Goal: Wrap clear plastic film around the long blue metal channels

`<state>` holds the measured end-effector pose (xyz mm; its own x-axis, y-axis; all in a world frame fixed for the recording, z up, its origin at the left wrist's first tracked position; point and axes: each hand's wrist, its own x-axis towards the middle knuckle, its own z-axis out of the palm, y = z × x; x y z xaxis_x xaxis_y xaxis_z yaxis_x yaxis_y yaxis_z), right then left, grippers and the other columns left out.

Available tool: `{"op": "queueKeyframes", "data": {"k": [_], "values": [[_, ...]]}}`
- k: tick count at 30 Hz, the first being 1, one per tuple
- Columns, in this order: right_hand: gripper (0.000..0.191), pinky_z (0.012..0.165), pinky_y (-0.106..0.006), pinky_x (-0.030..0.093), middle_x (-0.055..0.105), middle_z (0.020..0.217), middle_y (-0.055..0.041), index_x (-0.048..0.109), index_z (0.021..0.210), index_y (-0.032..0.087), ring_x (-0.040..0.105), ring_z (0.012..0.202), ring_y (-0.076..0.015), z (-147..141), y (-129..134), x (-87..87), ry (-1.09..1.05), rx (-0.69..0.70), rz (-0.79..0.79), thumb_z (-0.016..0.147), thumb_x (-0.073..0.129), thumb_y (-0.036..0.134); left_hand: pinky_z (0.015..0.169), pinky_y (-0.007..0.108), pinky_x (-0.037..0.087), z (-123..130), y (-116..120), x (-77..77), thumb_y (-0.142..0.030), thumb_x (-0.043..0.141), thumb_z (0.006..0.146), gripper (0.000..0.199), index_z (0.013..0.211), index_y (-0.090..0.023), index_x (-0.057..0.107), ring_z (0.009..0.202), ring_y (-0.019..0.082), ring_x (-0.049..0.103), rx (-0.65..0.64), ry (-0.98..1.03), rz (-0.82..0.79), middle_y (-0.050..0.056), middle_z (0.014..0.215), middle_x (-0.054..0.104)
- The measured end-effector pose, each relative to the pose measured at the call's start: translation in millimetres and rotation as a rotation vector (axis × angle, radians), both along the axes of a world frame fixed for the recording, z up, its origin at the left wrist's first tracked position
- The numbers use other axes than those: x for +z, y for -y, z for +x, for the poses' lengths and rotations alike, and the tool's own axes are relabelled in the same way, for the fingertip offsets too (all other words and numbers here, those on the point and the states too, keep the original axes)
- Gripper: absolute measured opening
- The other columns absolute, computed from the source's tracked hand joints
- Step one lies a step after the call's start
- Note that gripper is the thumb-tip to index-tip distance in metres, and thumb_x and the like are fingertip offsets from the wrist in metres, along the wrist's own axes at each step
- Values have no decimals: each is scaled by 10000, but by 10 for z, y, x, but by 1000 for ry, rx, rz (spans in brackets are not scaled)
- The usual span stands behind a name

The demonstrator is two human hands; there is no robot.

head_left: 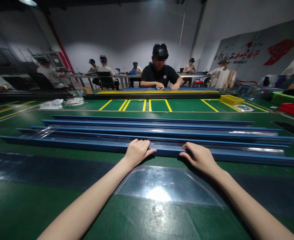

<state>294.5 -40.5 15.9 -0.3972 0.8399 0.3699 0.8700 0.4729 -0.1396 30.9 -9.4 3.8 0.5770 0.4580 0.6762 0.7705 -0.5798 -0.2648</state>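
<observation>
A long blue channel-shaped strip (168,152) runs across the green table in front of me. My left hand (136,152) is closed over its near wall, fingers over the top and the thumb stretched along the near side. Farther right, my right hand (200,156) grips the same wall, its fingers curled over the edge and its thumb below. Several similar blue strips lie parallel behind it, with clear film (46,132) across their left part. Between my forearms, a clear plastic sheet (159,181) reflects the light on the tabletop.
A dark, glossy band (49,170) crosses the near tabletop. Farther back are yellow tape lines (150,105), a yellow tray (231,100), a coil (75,101) and a red bin (293,109). A person in black (159,71) works opposite; several other people sit behind.
</observation>
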Motion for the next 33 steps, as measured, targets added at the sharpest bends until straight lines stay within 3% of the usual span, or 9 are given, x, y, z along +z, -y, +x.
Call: {"op": "queueKeyframes", "data": {"k": [7,13,21,28,33], "values": [[246,595,-261,373,609,784,-50,505,814,203,557,692,-178,18,-11,-6,5,20,10,850,382,413,520,271,272,-2,-3,-11,-484,364,858,411,620,-167,475,493,121,493,9,-8,-23,1,530,540],[219,549,-253,337,559,723,-45,487,749,203,501,681,-171,54,-22,95,145,70,46,855,382,364,528,271,280,-9,5,-5,-465,375,861,395,622,-167,478,508,119,503,-7,-16,-15,-2,544,550],[189,536,-246,330,595,726,-29,509,721,211,525,694,-166,213,4,192,179,3,32,827,425,342,583,269,318,-23,22,4,-404,412,863,326,973,-115,516,615,135,549,-53,17,2,20,694,613],[199,504,-246,340,629,659,-14,592,707,227,569,604,-169,613,-1,246,203,-172,-80,738,513,407,591,280,307,-10,9,-3,-441,402,856,327,854,-145,540,633,148,532,-36,-40,-21,19,688,595],[242,535,-250,371,646,714,-31,605,735,220,581,646,-177,665,11,243,230,-167,-79,766,460,412,628,288,309,7,4,-6,-463,384,856,351,847,-148,539,643,148,525,-38,-47,-19,16,680,590]]}}
